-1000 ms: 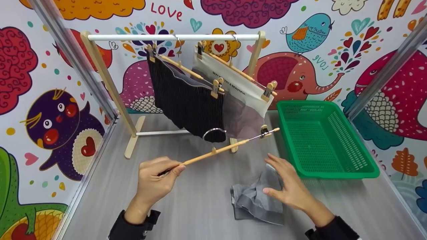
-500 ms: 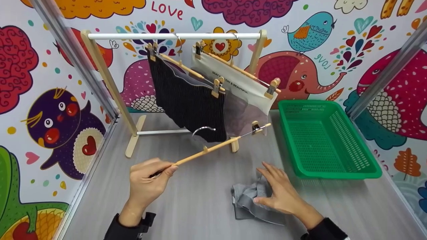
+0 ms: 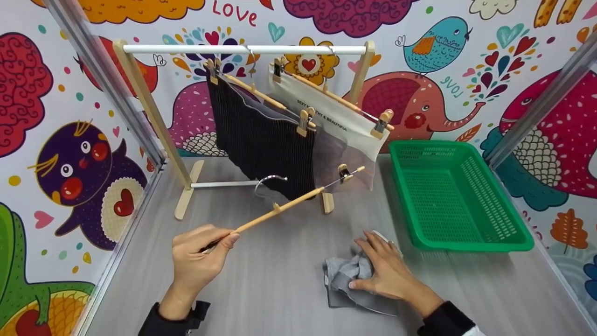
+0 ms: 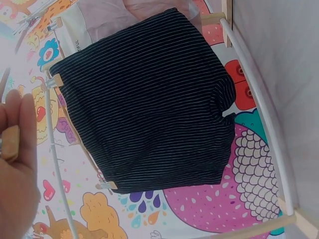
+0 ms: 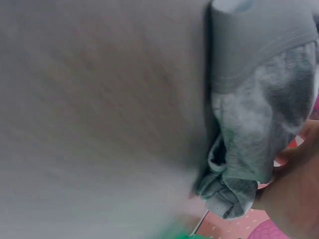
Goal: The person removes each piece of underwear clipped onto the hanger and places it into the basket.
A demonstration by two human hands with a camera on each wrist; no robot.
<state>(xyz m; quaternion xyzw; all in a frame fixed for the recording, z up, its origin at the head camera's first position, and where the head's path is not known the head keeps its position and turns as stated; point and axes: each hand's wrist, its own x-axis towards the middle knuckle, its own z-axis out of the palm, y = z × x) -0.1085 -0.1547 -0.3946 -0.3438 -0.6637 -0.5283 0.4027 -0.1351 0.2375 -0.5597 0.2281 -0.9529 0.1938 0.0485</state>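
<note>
My left hand (image 3: 198,256) pinches one end of a wooden clip hanger (image 3: 280,208), which slants up to the right in front of the rack. A black clip (image 3: 343,172) sits near the hanger's far end, and its metal hook points up. At the lower right my right hand (image 3: 389,273) lies over a crumpled grey garment (image 3: 340,275), thumb and fingers spread on the cloth. In the right wrist view the grey garment (image 5: 259,104) shows a smooth band and a bunched part, with the right hand (image 5: 294,184) beside it; its fingertips are partly hidden.
A wooden rack with a white rail (image 3: 289,49) carries black striped shorts (image 3: 266,140) and a white-and-mauve garment (image 3: 345,121) on clip hangers. To the right stands a green plastic basket (image 3: 415,224). Patterned walls close in the grey table (image 3: 261,298).
My left hand has drawn the hanger left and slightly down. The right hand has moved left and lower, onto the grey garment.
</note>
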